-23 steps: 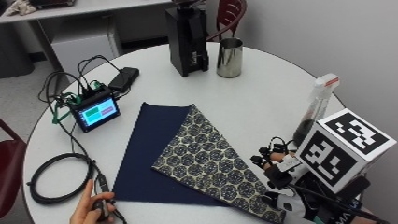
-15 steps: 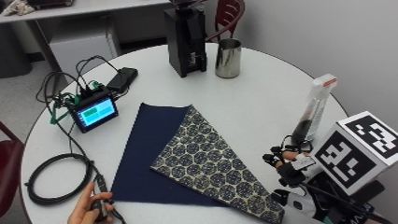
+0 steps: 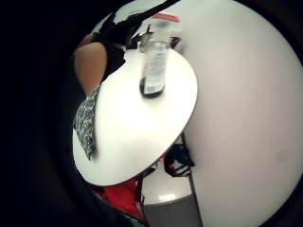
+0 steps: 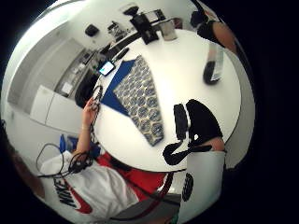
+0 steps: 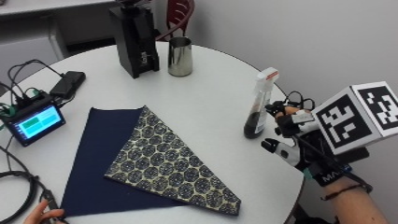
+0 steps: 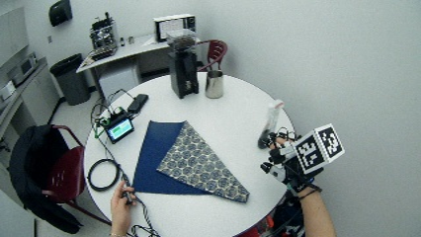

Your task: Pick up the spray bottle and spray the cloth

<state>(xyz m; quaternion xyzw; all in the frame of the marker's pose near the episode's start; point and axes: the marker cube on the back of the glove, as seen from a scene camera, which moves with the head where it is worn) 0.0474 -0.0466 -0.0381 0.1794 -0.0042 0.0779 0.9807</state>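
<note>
the marker cube and glove hardware hide most of the right hand [image 5: 291, 140], so its finger pose is unclear. the spray bottle [image 5: 258, 105] label is too blurred to read. the bare hand [image 5: 42, 217] is cut off by the outside view's edge.

round white table [image 5: 211, 93] with cloth [image 5: 149, 163], spray bottle [image 5: 258, 107], steel cup [image 5: 180, 56], screen [image 5: 31, 123]

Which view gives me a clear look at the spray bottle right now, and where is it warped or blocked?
Outside view: spray bottle upright and undistorted, right hand beside its base. Little finger side palm view: bottle close but bent by the wide lens, its head partly behind dark glove parts. Thumb side palm view: bottle small near the rim, the cloth clearer.
</note>
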